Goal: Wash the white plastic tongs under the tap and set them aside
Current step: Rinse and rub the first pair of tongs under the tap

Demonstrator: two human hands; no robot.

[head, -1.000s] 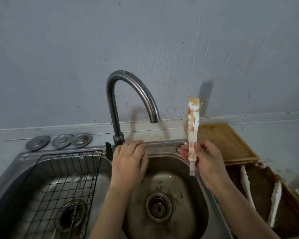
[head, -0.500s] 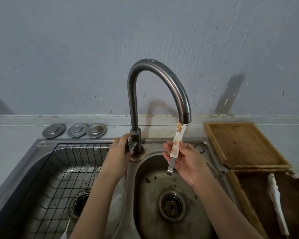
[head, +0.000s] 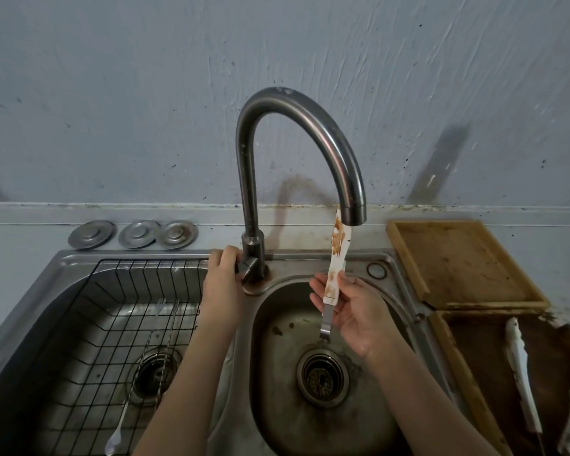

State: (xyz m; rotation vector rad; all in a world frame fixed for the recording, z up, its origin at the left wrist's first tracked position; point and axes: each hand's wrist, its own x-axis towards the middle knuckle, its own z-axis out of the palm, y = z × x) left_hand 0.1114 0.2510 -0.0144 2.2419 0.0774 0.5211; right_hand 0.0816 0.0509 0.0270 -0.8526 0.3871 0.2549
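The right hand [head: 352,311] pinched the stained white tongs [head: 335,258] upright, tip just under the spout of the tap [head: 310,126]. The left hand [head: 222,274] gripped the lever; no water showed. Better to open it gently and turn the tongs.

We read this as a home kitchen: double steel sink [head: 310,261] with gooseneck tap [head: 254,192], wire rack [head: 112,324], drain lids [head: 92,234], worn wooden trays [head: 405,238]; stained wall [head: 277,60], probably painted plaster.

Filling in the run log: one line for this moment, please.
left hand on tap handle | right hand holds stained tongs under spout | no water visible
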